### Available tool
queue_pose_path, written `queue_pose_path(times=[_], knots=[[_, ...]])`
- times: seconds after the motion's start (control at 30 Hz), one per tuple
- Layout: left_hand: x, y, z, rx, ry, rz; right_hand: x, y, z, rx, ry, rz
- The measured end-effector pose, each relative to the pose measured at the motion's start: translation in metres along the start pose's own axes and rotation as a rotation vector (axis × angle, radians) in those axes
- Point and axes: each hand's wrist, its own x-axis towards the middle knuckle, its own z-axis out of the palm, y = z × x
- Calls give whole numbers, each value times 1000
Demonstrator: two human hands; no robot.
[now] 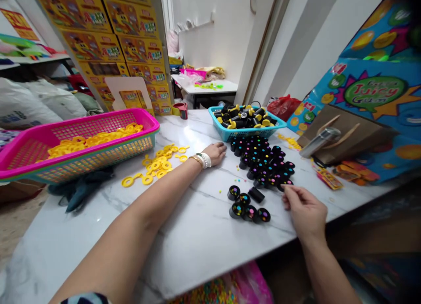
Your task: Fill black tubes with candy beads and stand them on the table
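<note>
Many small black cups (pixel 259 161) with bright candy pellets inside stand packed together on the marble-patterned table. My left hand (pixel 216 153), with bracelets at the wrist, lies on the tabletop with fingers stretched toward the far left edge of this cluster. At the cluster's near right corner, my right hand (pixel 305 210) has its thumb and forefinger pinched at a black cup (pixel 280 187); its other fingers are curled. Closer to me sits a smaller group of filled cups (pixel 250 212), and one black cup lies on its side (pixel 256 194). Loose pellets (pixel 239 180) are scattered between the groups.
A blue basket (pixel 226 134) of black-and-yellow parts stands behind the cups. Left are yellow ring pieces (pixel 158 164) and a pink basket (pixel 149 115) holding more. A paper bag (pixel 351 133) with a clear tube (pixel 320 142) is right. Below the edge, a pink container (pixel 259 282) holds pellets.
</note>
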Motion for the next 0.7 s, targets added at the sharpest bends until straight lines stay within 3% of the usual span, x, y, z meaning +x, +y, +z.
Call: queue_pose_path(times=[0.1, 0.23, 0.33, 0.43, 0.6, 0.7], knots=[[-19, 2, -7, -32, 27, 0, -9, -5, -6, -17, 39, -252], [-34, 1, -15, -35, 117, -52, -23, -16, -9, -110, -257, -579], [-36, 1, -18, -31, 108, -48, -35, -22, -7, -175, -375, -678], [-36, 4, -19, -49, 86, -17, -40, -20, -3, -203, -355, -619], [-39, 23, -21, -116, 138, -7, -41, -12, 4, -179, -171, -365], [-41, 40, -20, -181, 111, 53, -42, -13, 9, -249, -170, -296]])
